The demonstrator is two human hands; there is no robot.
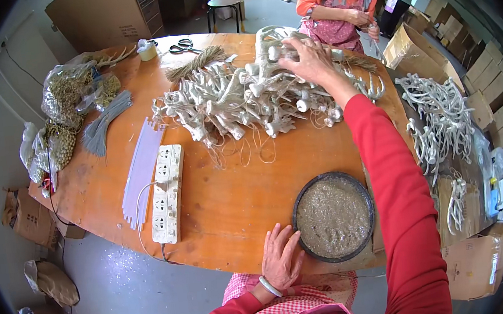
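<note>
My right hand [309,60] reaches far across the orange table [225,202] and rests on a heap of white antler-shaped pieces [245,99] with strings hanging from them; its fingers curl over pieces at the heap's far right. Whether it grips one I cannot tell. My left hand [282,258] lies flat with spread fingers on the table's near edge, touching the left rim of a round dark pan [334,217] filled with gritty grey-brown paste. It holds nothing.
A white power strip [167,193] and white plastic strips [141,168] lie at left. Bags of dried plants [67,96], a grey bundle [104,123], scissors [181,46] sit further back. A person in a pink apron [340,6] works opposite. Cardboard boxes and more white pieces [437,119] stand right.
</note>
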